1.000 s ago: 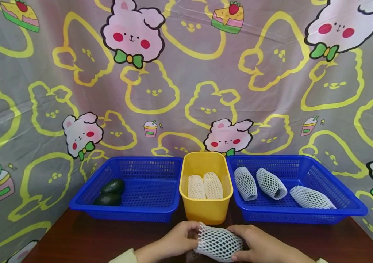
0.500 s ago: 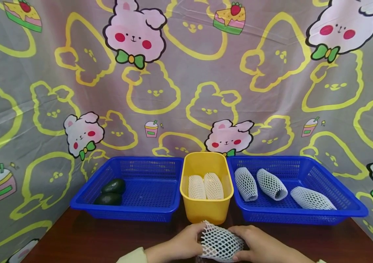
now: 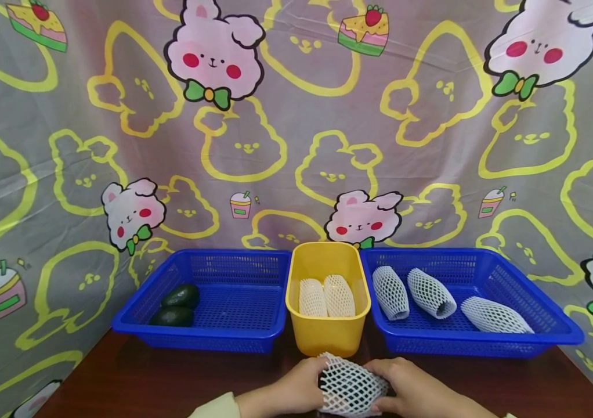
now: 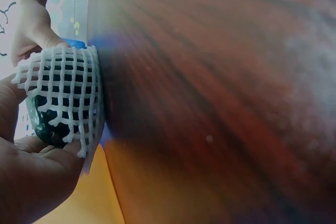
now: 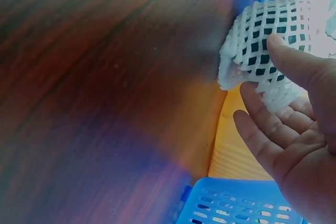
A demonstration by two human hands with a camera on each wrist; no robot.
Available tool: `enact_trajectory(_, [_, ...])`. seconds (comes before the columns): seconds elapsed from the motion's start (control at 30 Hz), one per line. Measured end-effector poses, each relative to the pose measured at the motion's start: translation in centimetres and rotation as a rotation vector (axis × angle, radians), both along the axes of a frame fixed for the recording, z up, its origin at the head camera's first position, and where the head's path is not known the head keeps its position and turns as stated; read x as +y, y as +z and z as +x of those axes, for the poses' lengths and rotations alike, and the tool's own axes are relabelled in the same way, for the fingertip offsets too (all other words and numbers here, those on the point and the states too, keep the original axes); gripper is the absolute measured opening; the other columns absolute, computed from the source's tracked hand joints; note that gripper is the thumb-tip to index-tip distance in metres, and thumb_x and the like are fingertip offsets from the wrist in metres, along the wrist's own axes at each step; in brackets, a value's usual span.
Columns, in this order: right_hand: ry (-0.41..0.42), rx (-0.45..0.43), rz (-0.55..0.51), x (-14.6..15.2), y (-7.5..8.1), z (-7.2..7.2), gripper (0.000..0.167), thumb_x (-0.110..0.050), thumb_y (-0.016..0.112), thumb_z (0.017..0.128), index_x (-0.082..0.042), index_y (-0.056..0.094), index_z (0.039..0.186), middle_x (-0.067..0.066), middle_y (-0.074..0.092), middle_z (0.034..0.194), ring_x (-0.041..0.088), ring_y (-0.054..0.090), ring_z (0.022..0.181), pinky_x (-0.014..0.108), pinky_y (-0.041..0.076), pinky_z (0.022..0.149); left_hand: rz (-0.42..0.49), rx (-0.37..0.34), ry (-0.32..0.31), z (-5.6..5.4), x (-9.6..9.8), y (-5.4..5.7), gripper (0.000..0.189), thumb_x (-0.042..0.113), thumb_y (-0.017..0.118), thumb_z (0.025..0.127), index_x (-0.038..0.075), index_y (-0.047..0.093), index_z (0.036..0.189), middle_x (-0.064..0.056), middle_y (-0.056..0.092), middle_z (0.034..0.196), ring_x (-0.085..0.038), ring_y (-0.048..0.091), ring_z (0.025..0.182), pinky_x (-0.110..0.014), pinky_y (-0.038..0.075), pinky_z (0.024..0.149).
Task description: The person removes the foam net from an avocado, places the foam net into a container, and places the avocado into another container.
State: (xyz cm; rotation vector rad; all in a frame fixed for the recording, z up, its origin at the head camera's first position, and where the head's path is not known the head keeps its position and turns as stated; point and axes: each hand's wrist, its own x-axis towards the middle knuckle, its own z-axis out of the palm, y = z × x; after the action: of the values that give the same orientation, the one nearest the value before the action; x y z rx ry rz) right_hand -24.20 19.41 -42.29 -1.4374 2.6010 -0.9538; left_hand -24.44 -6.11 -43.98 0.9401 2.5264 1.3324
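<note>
A dark green avocado (image 4: 42, 124) sits inside a white foam net sleeve (image 3: 350, 388), just above or on the table in front of the yellow bin. My left hand (image 3: 296, 390) grips the sleeve's open left end; the left wrist view shows its fingers and thumb around the avocado's bare tip and the net edge. At the other end my right hand (image 3: 415, 388) holds the wrapped avocado, its thumb (image 5: 291, 59) on the mesh and fingers beneath. The yellow bin (image 3: 328, 334) contains two foam net sleeves (image 3: 339, 296).
On the left, a blue basket (image 3: 208, 335) holds two bare avocados (image 3: 172, 316). Another blue basket (image 3: 484, 342) on the right holds three net-covered pieces (image 3: 496, 315). Both flank the bin on a dark wooden table (image 3: 171, 377), with a patterned cloth (image 3: 286, 145) behind.
My left hand has shifted slightly right and down, closer in around the sleeve's open end. My right hand keeps its hold almost unmoved. The baskets and bin look unchanged.
</note>
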Motion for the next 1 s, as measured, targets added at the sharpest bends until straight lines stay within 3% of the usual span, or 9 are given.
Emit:
enact_trajectory(0.2, [0.012,0.103,-0.032,-0.1,-0.3,-0.2,0.025,-0.019,0.074,0.086,-0.011,0.067,0.108,-0.015,0.064,0.098,-0.003,0.058,0.084,0.019,0.050,0.066,0.012,-0.001,0.009,-0.1,-0.5,-0.1,0.034,-0.010,0.066,0.057,0.015,0.053,0.076,0.014,0.044,0.066,0.001,0.040,0.059,-0.015,0.033,0.053])
enact_trajectory(0.4, [-0.038,0.108,-0.027,-0.2,-0.1,-0.2,0.018,-0.020,0.072,0.088,-0.013,0.067,0.104,-0.015,0.063,0.093,-0.003,0.057,0.082,0.021,0.051,0.066,0.020,-0.028,0.024,-0.2,-1.2,0.2,0.033,-0.005,0.068,0.057,0.014,0.057,0.081,0.013,0.046,0.068,-0.001,0.042,0.060,-0.017,0.035,0.054])
enact_trajectory(0.53, [-0.086,0.136,-0.014,-0.2,0.2,-0.3,0.015,-0.019,0.073,0.087,-0.016,0.068,0.100,-0.016,0.063,0.092,-0.002,0.057,0.081,0.023,0.051,0.066,0.061,-0.066,0.011,-0.5,-1.9,0.4,0.041,0.001,0.074,0.059,0.010,0.064,0.098,0.012,0.058,0.081,-0.002,0.053,0.074,-0.019,0.044,0.068])
enact_trajectory(0.67, [-0.123,0.133,0.007,-0.1,0.4,-0.4,0.015,-0.018,0.075,0.086,-0.016,0.068,0.099,-0.016,0.063,0.093,-0.002,0.057,0.082,0.025,0.052,0.067,0.068,-0.069,0.010,-0.7,-2.5,0.3,0.050,0.011,0.080,0.064,0.006,0.065,0.111,0.012,0.062,0.094,-0.003,0.057,0.087,-0.021,0.045,0.081])
enact_trajectory(0.83, [-0.147,0.122,0.031,0.1,0.9,-0.4,0.017,-0.017,0.076,0.084,-0.016,0.069,0.099,-0.015,0.064,0.094,-0.001,0.058,0.083,0.026,0.052,0.068,0.049,-0.052,0.057,-0.7,-3.4,0.3,0.055,0.021,0.085,0.066,0.005,0.065,0.115,0.010,0.063,0.100,-0.004,0.057,0.092,-0.023,0.046,0.083])
enact_trajectory(1.0, [-0.169,0.118,0.045,0.4,1.0,-0.5,0.018,-0.017,0.077,0.083,-0.017,0.069,0.099,-0.015,0.064,0.094,0.000,0.058,0.084,0.028,0.053,0.069,0.080,-0.076,0.060,-0.6,-4.1,0.3,0.054,0.020,0.087,0.069,0.007,0.065,0.117,0.009,0.064,0.102,-0.004,0.058,0.090,-0.023,0.048,0.079])
